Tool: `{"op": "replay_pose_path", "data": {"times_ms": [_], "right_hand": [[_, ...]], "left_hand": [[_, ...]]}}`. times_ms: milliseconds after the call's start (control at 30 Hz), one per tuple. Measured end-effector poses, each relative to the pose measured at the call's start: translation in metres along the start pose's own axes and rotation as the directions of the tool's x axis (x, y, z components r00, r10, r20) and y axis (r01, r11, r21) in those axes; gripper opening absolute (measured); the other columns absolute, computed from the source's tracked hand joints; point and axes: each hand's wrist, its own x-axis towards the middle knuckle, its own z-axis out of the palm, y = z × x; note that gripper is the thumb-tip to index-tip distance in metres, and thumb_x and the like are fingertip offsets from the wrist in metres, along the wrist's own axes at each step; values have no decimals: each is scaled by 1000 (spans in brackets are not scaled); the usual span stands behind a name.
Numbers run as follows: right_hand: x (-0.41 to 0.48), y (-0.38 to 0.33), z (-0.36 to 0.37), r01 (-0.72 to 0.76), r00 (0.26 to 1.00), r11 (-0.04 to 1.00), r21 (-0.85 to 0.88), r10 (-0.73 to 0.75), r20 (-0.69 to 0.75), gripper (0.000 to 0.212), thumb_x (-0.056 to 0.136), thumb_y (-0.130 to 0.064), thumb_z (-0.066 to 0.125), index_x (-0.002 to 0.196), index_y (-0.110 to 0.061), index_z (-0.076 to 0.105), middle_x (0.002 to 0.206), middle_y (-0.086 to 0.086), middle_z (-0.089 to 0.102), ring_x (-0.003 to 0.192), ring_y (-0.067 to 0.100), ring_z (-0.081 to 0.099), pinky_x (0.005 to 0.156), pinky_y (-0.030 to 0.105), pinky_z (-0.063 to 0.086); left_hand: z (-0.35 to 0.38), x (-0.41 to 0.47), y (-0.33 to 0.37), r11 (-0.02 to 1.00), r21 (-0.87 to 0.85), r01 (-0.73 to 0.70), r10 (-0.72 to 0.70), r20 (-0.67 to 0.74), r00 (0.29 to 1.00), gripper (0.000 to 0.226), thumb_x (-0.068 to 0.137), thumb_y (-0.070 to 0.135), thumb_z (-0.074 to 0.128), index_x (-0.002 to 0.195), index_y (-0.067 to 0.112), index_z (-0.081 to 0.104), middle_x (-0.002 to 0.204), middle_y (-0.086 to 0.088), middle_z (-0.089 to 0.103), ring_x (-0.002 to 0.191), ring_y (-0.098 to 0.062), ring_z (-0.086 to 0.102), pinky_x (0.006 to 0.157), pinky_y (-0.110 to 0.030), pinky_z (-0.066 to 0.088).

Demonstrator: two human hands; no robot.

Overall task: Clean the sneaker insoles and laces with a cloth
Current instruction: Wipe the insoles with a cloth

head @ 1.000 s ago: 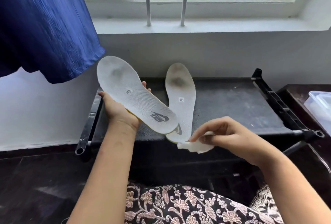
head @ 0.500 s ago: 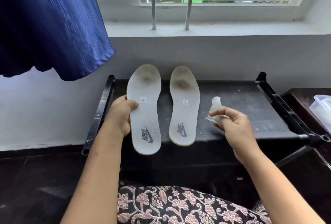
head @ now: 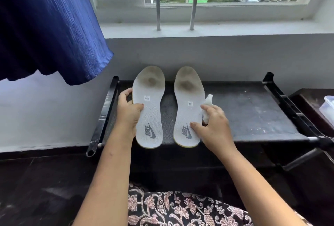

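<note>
Two grey-white insoles with dark heel stains lie side by side on the black rack shelf [head: 253, 115], toes toward me. My left hand [head: 127, 112] holds the left insole [head: 149, 106] at its left edge, thumb on top. My right hand [head: 214, 126] holds a small white cloth [head: 207, 102] under its fingers and touches the right edge of the right insole [head: 188, 106] with thumb and forefinger. No laces are in view.
A blue garment [head: 45, 27] hangs at the upper left. A barred window and its sill [head: 198, 28] run behind the rack. A clear plastic box [head: 328, 106] sits on a dark surface at the far right. My patterned lap [head: 180, 209] is below.
My left hand has brought the lifted insole down flat beside the other one. My right hand with the cloth has moved up from the rack's front to the right insole's edge.
</note>
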Motion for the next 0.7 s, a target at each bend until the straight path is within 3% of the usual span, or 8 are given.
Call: {"op": "replay_pose_path", "data": {"times_ms": [133,333,433,600,700], "right_hand": [[0,-3,2,24,1000,999,48,-24,-3,61,82,-11,70,138,-11,46,144,3,38,131,16,39,107,24,30],[-2,-6,4,59,998,991,123,-63,28,60,82,-7,71,136,-12,48,141,0,41,129,16,43,108,38,38],[0,-7,5,71,996,986,151,-78,40,60,81,-5,71,136,-13,49,141,-1,40,128,15,44,107,38,40],[1,-10,11,78,995,979,190,-88,44,60,82,-3,70,136,-12,48,140,-2,41,127,12,43,107,36,39],[2,-10,13,73,996,979,193,-83,42,59,82,-4,70,137,-12,48,141,-1,41,128,13,43,108,33,38]], "left_hand": [[-1,0,-1,1000,6,7,-7,0,1000,61,84,-17,45,133,18,40,117,-14,61,97,-28,62,74,-39,53],[-3,1,-1,1000,-3,-3,3,1,1000,59,85,-17,47,133,16,40,116,-13,62,88,-22,63,69,-36,54],[-6,3,-3,1000,16,-12,12,-7,1000,59,85,-16,47,133,17,40,117,-14,63,93,-25,63,71,-37,54],[-11,3,0,999,31,-35,36,-21,999,59,85,-16,46,134,17,40,113,-11,63,87,-21,63,69,-36,53],[-13,3,1,999,41,-27,29,-37,999,58,86,-16,47,134,15,40,114,-12,62,96,-27,63,73,-39,54]]}}
